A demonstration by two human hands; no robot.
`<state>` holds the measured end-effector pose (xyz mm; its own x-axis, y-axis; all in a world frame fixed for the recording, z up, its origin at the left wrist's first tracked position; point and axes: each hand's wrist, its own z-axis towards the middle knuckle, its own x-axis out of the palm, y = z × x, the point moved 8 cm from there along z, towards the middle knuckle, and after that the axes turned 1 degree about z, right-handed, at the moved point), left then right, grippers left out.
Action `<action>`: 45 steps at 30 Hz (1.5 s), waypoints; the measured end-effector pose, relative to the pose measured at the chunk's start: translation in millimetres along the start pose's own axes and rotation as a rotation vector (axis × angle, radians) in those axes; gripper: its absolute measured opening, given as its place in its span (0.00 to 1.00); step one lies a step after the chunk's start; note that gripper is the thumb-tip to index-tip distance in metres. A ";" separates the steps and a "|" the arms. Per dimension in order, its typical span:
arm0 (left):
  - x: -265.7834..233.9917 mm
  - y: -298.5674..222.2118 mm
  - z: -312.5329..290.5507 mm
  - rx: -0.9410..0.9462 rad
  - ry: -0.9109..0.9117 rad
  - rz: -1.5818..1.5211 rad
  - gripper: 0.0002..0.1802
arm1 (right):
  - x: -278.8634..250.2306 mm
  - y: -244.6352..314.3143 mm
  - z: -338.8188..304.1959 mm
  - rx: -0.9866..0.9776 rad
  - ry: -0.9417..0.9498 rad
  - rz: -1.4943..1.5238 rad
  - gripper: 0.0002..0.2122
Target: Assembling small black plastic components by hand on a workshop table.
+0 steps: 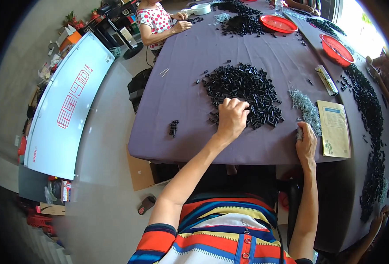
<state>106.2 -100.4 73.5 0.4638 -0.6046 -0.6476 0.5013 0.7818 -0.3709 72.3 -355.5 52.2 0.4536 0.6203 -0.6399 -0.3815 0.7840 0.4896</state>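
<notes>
While its near left corner is rounded, the purple-grey table [181, 88] extends away between people at its sides. To its left stands a white panel [60, 112] with red markings. On the table's near half lies a broad pile of short black pieces [243, 83], with strays around its edge. Beyond it sits a round red tray [279, 24]. Near the right-hand corner lies a tan packet [335, 127], just beside a narrow heap of clear pieces [306, 108]. The left hand [232, 116] is over the near side of the black pile, its fingers curled downward; whether they grip a piece cannot be told. The right hand [307, 141] is at the near end of the clear heap, its fingers bent; their hold likewise cannot be told. Smaller are a separate cluster of black pieces [173, 128], left of the pile, and two thin sticks [164, 72] farther back.
</notes>
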 end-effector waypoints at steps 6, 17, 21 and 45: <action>29.5 3.7 3.3 -0.138 0.054 0.231 0.10 | -1.5 6.8 2.6 -0.037 0.006 0.004 0.16; 30.8 11.8 -7.1 -0.179 0.077 0.104 0.09 | -6.3 11.3 3.5 -0.054 -0.032 0.033 0.14; 25.5 8.8 -8.7 -0.140 0.046 0.097 0.10 | -5.2 12.2 2.2 -0.064 0.001 0.019 0.15; 4.6 -9.8 -101.3 -0.780 0.129 -1.228 0.13 | 19.2 89.0 -7.3 0.010 0.244 0.494 0.12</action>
<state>29.4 -95.4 6.7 -0.0434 -0.9538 0.2974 -0.0090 -0.2973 -0.9547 41.1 -273.9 79.2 0.0218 0.8924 -0.4508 -0.4935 0.4017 0.7714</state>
